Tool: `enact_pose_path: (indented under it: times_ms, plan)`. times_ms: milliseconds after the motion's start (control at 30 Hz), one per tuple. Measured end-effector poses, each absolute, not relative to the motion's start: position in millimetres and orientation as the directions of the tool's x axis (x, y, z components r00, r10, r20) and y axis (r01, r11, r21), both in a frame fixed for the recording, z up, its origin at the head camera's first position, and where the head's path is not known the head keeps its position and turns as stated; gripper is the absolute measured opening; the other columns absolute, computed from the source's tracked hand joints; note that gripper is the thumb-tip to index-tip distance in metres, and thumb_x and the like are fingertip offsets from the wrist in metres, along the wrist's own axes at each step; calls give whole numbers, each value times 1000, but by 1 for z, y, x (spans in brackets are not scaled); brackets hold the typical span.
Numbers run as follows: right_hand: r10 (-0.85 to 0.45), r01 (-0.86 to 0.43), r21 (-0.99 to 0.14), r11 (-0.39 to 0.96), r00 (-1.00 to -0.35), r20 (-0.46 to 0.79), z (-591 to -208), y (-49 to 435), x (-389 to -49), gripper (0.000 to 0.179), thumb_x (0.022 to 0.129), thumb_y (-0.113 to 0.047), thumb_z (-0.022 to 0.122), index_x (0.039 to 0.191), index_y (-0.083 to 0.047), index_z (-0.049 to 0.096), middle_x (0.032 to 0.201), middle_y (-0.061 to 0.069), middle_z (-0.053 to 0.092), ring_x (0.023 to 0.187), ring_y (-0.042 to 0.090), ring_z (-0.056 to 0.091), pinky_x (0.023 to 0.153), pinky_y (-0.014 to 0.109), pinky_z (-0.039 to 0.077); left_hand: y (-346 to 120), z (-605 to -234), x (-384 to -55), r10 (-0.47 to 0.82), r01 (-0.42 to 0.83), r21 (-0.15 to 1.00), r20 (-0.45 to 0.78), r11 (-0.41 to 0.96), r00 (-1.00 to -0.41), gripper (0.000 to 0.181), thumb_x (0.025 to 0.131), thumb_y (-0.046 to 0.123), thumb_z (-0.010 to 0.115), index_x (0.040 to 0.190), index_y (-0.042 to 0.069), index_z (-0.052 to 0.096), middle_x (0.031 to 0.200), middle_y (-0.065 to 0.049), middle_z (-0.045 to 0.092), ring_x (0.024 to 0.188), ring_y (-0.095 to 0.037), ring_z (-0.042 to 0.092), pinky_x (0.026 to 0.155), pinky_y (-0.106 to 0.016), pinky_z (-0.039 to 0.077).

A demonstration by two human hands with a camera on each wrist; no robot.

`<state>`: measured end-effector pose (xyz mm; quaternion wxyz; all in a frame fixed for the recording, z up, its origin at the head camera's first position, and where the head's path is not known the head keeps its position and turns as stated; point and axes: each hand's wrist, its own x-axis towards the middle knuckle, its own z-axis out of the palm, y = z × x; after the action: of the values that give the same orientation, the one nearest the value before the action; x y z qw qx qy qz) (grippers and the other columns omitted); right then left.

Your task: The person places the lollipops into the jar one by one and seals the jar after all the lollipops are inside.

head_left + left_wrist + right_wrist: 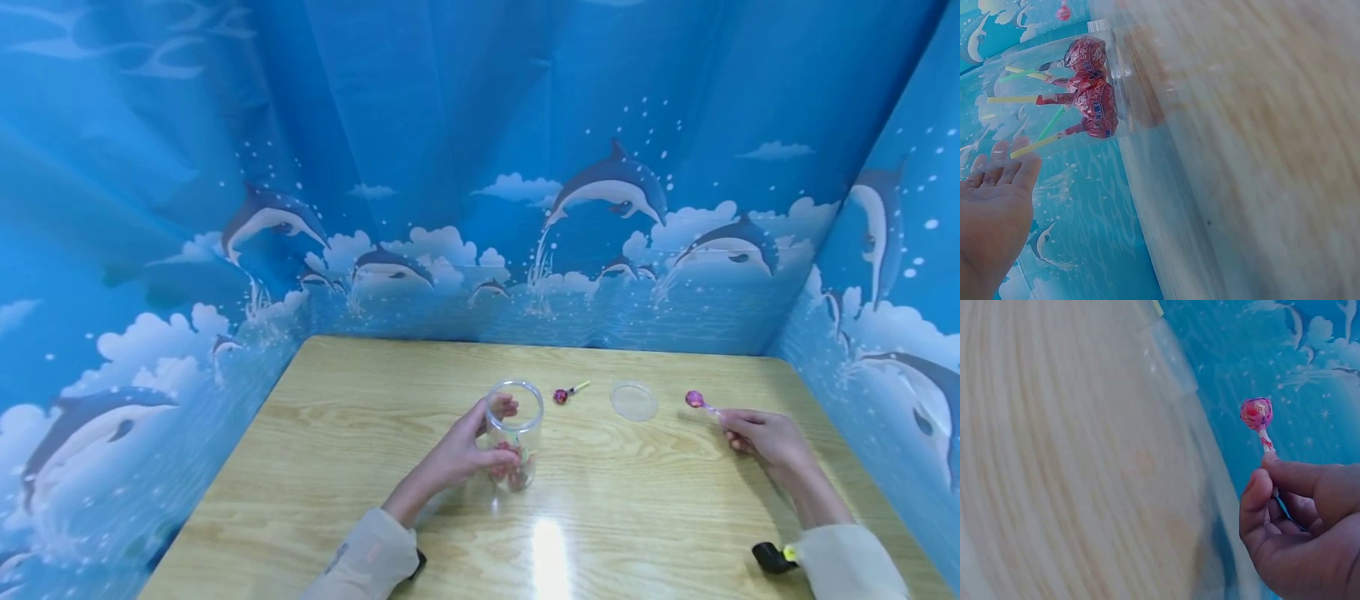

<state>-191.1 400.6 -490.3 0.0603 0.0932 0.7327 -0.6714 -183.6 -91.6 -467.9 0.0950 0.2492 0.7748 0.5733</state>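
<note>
A clear round jar (531, 429) stands uncovered on the table, and my left hand (461, 450) holds its side, thumb in front and fingers behind. Inside, several red-wrapped lollipops (1097, 109) lie at the bottom, their yellow and green sticks pointing toward the mouth. Off to the right, my right hand (768, 437) pinches the stick of a pink-wrapped lollipop (1255, 414) between thumb and forefinger, candy end away from the hand. Between the hands lie a dark red lollipop (561, 397) with a yellow stick and a clear round lid (633, 402).
The wood-grain table (337, 417) meets a blue dolphin-print curtain (450, 283) at its back and sides. A small black device (772, 558) shows by the right sleeve, and a dark one (417, 567) by the left sleeve.
</note>
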Motion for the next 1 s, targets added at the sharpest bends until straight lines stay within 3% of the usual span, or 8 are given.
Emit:
enact_pose_path:
  times_ms: [133,333,733,1000]
  plan:
    - [-41,194,-958,-210,-981,-190,-476,394,-185,30,104,2,56,94,-13,80,85,2,73,76,7,68,68,19,59,-92,-468,-184,493,278,935,141,218,-859,80,82,16,87,150,8,44,149,-15,55,139,-32,49,120,-52,34]
    - [-111,128,-913,-387,-990,-91,-450,373,-176,31,107,3,50,100,-6,79,92,5,72,83,11,69,76,20,60,-92,-468,-184,499,286,936,152,205,-853,80,83,14,87,150,7,44,149,-20,53,140,-33,48,120,-54,34]
    - [-185,65,-897,-438,-983,18,-404,308,-164,24,106,2,52,107,-1,76,97,8,71,86,14,68,76,21,59,-92,-466,-183,489,258,939,118,228,-864,82,82,16,88,151,11,44,150,-14,54,140,-28,48,120,-48,34]
    - [-220,57,-911,-409,-975,38,-387,269,-162,21,106,0,55,108,-2,75,97,7,72,84,12,68,74,21,59,-91,-466,-183,495,268,938,129,219,-859,80,83,14,86,150,8,44,149,-16,54,140,-32,48,120,-52,34]
